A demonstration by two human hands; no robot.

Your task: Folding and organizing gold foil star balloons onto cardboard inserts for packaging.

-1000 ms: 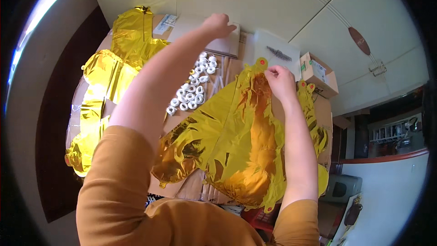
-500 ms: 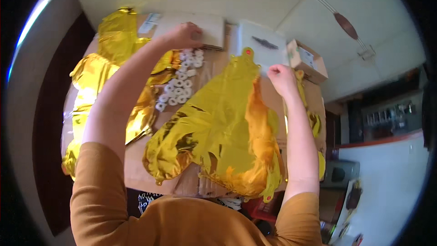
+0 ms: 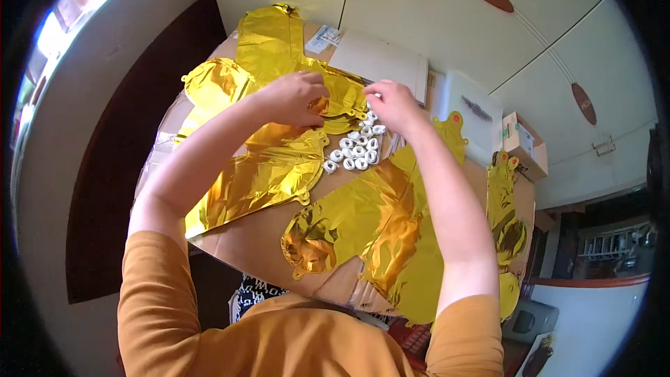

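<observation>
Flat gold foil balloons (image 3: 269,180) overlap at the left of the cardboard-covered table. Above this pile is my left hand (image 3: 296,100), its thumb and curled fingers apart with gold foil showing between them. My right hand (image 3: 396,106) is at the far end of a cluster of small white rings (image 3: 359,153), fingertips pinched together. What they hold, if anything, is too small to make out. A larger flat gold foil balloon (image 3: 391,227) lies on the cardboard under my right forearm, its tab with a red dot pointing away from me.
Behind the rings lie a flat pale cardboard box (image 3: 380,63) and a whitish translucent container (image 3: 474,108). A small open carton (image 3: 523,145) stands at the back right. More gold foil (image 3: 504,220) lies along the right edge. Cream cabinet doors (image 3: 419,10) rise behind the table.
The view has turned, shifting the table rightward in the picture. My left hand has come back over the left foil pile. My right hand has moved left from the large balloon to the white rings.
</observation>
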